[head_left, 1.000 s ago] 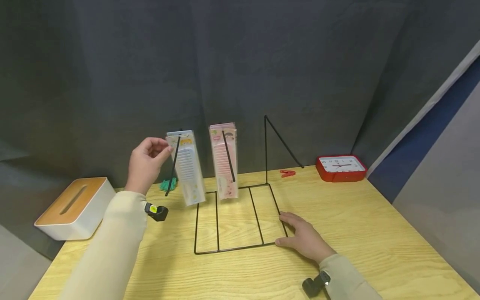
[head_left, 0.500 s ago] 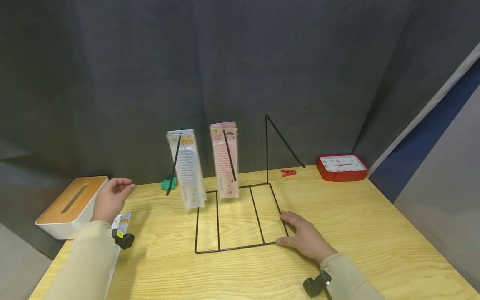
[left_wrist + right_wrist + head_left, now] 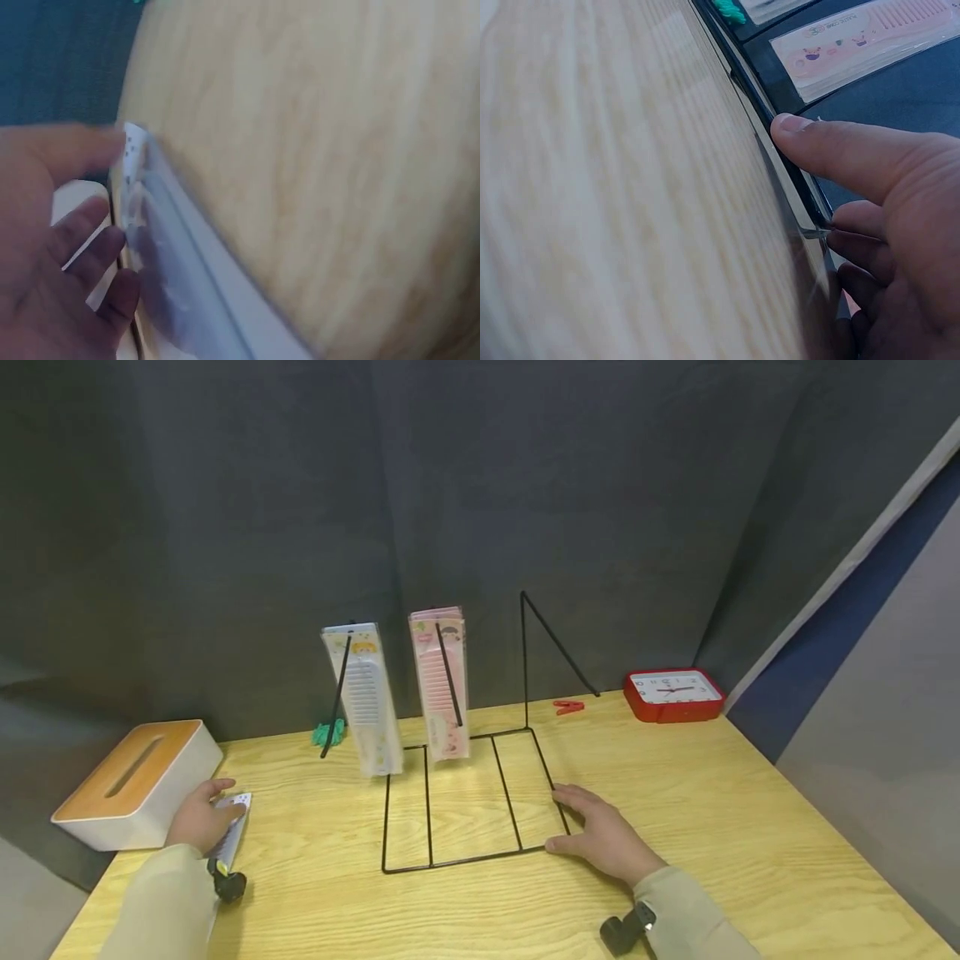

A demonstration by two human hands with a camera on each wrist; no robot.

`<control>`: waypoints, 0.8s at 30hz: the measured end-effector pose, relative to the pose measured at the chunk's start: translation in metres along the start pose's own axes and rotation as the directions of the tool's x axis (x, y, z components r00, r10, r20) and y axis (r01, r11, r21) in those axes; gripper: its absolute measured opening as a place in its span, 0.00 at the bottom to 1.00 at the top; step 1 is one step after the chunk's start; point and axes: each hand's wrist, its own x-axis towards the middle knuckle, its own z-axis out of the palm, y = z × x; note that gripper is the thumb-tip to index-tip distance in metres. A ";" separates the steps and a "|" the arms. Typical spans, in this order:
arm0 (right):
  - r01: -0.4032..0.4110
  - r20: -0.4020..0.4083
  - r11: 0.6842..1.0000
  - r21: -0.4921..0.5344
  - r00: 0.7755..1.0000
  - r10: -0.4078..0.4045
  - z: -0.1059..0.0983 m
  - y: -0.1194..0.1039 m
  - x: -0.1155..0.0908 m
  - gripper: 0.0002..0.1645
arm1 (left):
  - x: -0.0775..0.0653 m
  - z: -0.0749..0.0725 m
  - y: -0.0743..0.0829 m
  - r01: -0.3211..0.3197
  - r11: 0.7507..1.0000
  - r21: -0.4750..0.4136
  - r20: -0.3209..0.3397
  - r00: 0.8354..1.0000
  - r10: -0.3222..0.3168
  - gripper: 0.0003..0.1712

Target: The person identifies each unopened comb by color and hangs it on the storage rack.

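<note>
My left hand (image 3: 201,818) reaches down at the far left over a packaged comb (image 3: 234,827) lying flat on the table. In the left wrist view its loosely bent fingers are beside the clear sleeve (image 3: 176,270); a firm hold does not show. My right hand (image 3: 603,835) holds the front right corner of a black wire display rack (image 3: 480,860), thumb on the front bar and fingers along the side. Packaged blue combs (image 3: 363,702) hang from the rack's left hook and packaged pink combs (image 3: 438,685) from the middle one. The right hook (image 3: 558,643) carries nothing.
A white tissue box (image 3: 161,789) with a wooden lid stands just left of my left hand. Behind the rack lie a green bundle (image 3: 328,732) and a red clip (image 3: 568,707). A red clock (image 3: 673,695) is at the back right, before a dark curtain (image 3: 465,485).
My left hand has left the hanging blue combs and moved left and down to the packaged comb on the table. My right hand stays at the rack's corner.
</note>
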 end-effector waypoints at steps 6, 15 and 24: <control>-0.013 -0.007 1.000 -0.013 1.000 0.013 0.001 -0.001 0.000 0.50 | 0.002 0.003 -0.003 0.027 0.995 0.095 -0.029 0.999 -0.024 0.35; -0.018 -0.011 1.000 -0.019 1.000 0.017 0.001 -0.001 0.001 0.50 | -0.005 -0.005 0.000 -0.027 0.972 0.233 0.040 0.999 0.018 0.48; -0.004 -0.004 1.000 -0.013 1.000 0.004 0.000 -0.001 0.001 0.49 | -0.018 -0.006 0.006 0.006 0.982 0.189 0.081 0.996 -0.022 0.46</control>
